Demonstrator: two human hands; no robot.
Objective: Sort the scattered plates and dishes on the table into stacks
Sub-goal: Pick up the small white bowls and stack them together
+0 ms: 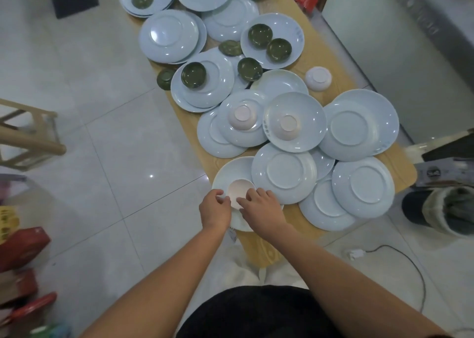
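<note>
Pinkish-white ceramic, the small bowl sits upside down on a pale blue plate at the counter's near corner. Left hand and right hand pinch its sides, each grip grasping the bowl, probably to lift it clear so bowls and plates stack separately.

both hands grip small pink bowl on pale plate, table nr edge.
</note>
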